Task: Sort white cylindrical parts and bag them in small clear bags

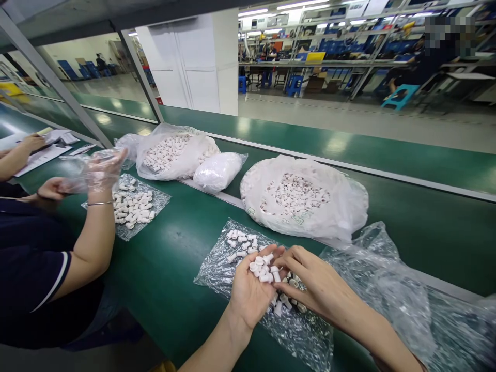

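Note:
My left hand [250,289] is turned palm up and cupped around several small white plastic fittings [264,267], short tubes with a wider flanged end. From the right, my right hand [310,279] reaches in with fingers bent, its thumb and fingertips closed about a white fitting [276,274] at the palm's edge. Under both hands lies a clear plastic bag [217,268], spread flat on the green bench. More loose fittings [242,243] rest on it beyond my left hand, and others lie below my right hand, partly hidden by it.
A large bag of white parts [325,217] stands behind my hands. A second full bag [166,155] and a small white packet [220,171] are farther left. Crumpled clear bags [395,294] lie at right. A gloved co-worker [77,227] at left has a pile of fittings [134,206].

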Demonstrator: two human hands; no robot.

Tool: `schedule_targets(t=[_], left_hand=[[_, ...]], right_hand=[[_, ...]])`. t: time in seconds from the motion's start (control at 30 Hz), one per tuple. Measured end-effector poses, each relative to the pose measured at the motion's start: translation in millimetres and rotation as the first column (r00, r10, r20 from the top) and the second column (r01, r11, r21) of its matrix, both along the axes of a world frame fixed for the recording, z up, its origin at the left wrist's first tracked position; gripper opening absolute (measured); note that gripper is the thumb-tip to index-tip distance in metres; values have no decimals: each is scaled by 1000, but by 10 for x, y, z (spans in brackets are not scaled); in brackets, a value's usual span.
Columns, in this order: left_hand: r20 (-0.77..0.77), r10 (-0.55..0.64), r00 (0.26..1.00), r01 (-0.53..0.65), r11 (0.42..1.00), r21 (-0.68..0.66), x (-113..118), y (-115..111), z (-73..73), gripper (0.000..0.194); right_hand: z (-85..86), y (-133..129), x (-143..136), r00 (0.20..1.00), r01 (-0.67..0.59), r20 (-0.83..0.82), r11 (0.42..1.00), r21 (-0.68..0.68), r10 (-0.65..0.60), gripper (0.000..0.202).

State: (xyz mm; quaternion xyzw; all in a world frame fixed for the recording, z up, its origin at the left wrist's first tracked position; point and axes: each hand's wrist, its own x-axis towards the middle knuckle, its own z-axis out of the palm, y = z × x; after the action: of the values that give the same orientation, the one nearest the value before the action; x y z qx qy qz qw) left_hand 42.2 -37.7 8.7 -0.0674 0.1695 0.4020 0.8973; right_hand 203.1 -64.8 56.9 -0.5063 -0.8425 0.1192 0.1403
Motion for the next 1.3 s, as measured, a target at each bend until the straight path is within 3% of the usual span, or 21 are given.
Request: schedule_targets(t=[0.27, 0.5, 0.67, 0.97, 1.13, 1.3], left_hand=[[-60, 224, 973, -228, 971, -67, -73, 70, 21, 46], [-29, 91, 995, -92, 996, -10, -19, -9, 21, 45], [-41, 65, 997, -64, 998, 22, 18, -31, 10, 43], [-53, 181, 982, -182, 983, -9, -66, 41, 53, 45], [-25, 57, 998, -57, 998, 21, -14, -5, 52, 44], [18, -13, 1000, 13, 1000, 28, 35, -43, 46, 43]], right_hand=[[-27, -27, 74, 996, -26, 85, 999, -33, 29, 24], [-68, -7, -79, 1000, 0, -1, 1000, 15, 0, 18], [-115, 3, -169, 999, -11, -47, 1000, -2, 11, 12], [15, -50, -3, 999, -36, 0, 998, -57, 36, 11], [-87, 14, 7, 998, 63, 23, 995, 75, -65, 12], [-158, 62, -6, 995, 99, 29, 994, 47, -100, 13]])
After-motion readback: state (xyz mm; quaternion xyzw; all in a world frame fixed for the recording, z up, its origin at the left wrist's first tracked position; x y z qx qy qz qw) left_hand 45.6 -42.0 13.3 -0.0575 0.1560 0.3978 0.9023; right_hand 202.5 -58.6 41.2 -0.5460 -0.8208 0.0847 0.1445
